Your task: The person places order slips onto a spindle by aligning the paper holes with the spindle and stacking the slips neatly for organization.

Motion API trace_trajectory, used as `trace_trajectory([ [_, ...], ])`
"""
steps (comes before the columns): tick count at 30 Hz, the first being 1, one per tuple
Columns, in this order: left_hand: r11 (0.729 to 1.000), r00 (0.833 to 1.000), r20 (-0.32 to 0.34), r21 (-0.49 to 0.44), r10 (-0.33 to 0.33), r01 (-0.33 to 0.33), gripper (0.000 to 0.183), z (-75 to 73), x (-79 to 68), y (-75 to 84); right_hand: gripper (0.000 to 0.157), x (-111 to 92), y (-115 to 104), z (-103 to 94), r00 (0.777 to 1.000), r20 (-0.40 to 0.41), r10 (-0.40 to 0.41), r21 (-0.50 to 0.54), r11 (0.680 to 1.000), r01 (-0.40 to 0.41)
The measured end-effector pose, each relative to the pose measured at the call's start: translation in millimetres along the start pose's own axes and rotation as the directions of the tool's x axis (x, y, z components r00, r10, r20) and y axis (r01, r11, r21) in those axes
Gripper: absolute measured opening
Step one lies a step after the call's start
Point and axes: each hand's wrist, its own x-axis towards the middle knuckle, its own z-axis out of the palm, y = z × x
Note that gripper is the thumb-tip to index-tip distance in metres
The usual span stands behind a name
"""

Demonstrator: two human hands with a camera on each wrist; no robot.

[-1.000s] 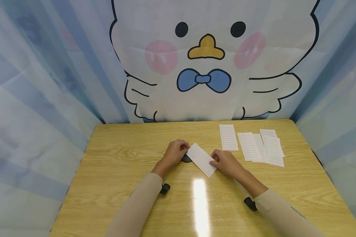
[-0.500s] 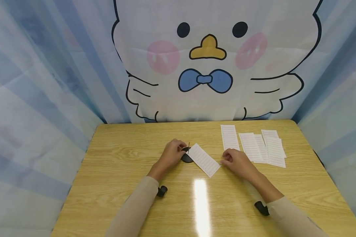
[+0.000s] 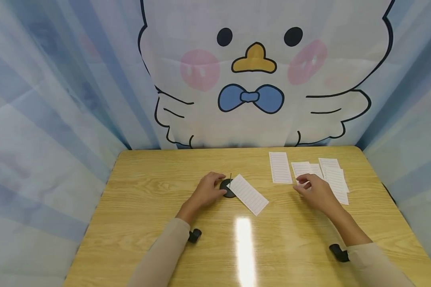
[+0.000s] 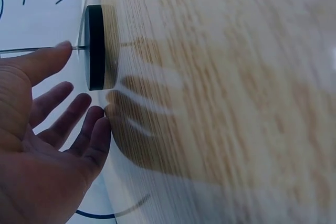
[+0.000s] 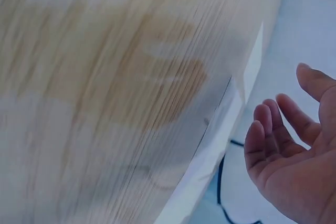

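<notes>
A receipt spike has a round black base (image 3: 225,189) and a thin upright rod (image 3: 230,180). One lined paper slip (image 3: 249,195) lies slanted from it, its upper left corner at the rod and overlapping the base. My left hand (image 3: 206,189) is at the left side of the base, thumb and fingers spread apart, holding nothing. In the left wrist view, the thumb tip is close to the rod, beside the base (image 4: 96,48). Relaxed and holding nothing, my right hand (image 3: 316,192) hovers at the right-hand slips and partly covers one slip (image 3: 301,166). Slips (image 5: 189,187) also appear in the right wrist view.
Another lined slip (image 3: 281,168) lies alone near the back of the wooden table (image 3: 158,175). Several overlapping slips (image 3: 335,179) lie at the back right. A curtain (image 3: 208,123) with a cartoon print hangs behind the table edge.
My right hand has let go of the slanted slip and moved right to the other slips. The left hand has drawn slightly left and spread its fingers, showing more of the base.
</notes>
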Motion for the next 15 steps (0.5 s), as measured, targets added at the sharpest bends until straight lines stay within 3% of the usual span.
trace_trajectory([
  [8, 0.998, 0.999, 0.045, 0.057, -0.003, 0.001, 0.064, 1.2, 0.1, 1.9, 0.057, -10, 36, -25.3, 0.995, -0.006, 0.096, -0.013, 0.995, -0.096],
  [15, 0.994, 0.999, 0.045, 0.107, -0.017, 0.012, 0.067, 2.4, 2.7, 0.8, 0.065, -20, 62, -39.8, 0.977, -0.050, 0.208, -0.020, 0.978, -0.209],
])
